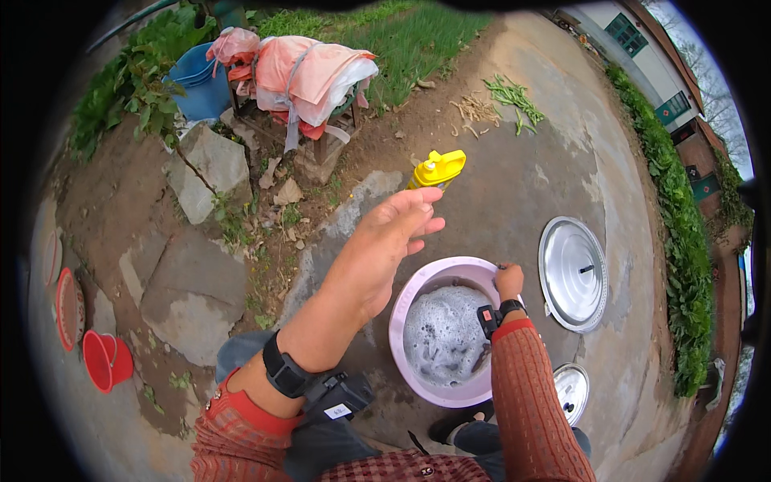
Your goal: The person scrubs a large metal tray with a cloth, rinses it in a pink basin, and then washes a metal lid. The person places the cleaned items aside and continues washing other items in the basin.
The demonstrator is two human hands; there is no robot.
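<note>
A pink plastic basin (402,337) stands on the concrete before me, holding sudsy water (443,331). At its far right rim my right hand (510,281) is closed over the edge; a small dark bit shows by its fingers, too small to name. My left hand (400,232) is raised in the air left of the basin, fingers apart and slightly bent, holding nothing. Just past its fingertips, a yellow plastic bottle (438,169) with a handle and white spout stands on the ground. My left hand hides the bottle's lower part.
Two metal lids, a large one (569,277) and a smaller one (571,388), lie right of the basin. Green bean pods (515,99) and dry pods (476,111) lie farther off. Stones (208,172), a plastic-wrapped object (307,75), a blue bucket (202,84) and a red bucket (108,361) are leftward.
</note>
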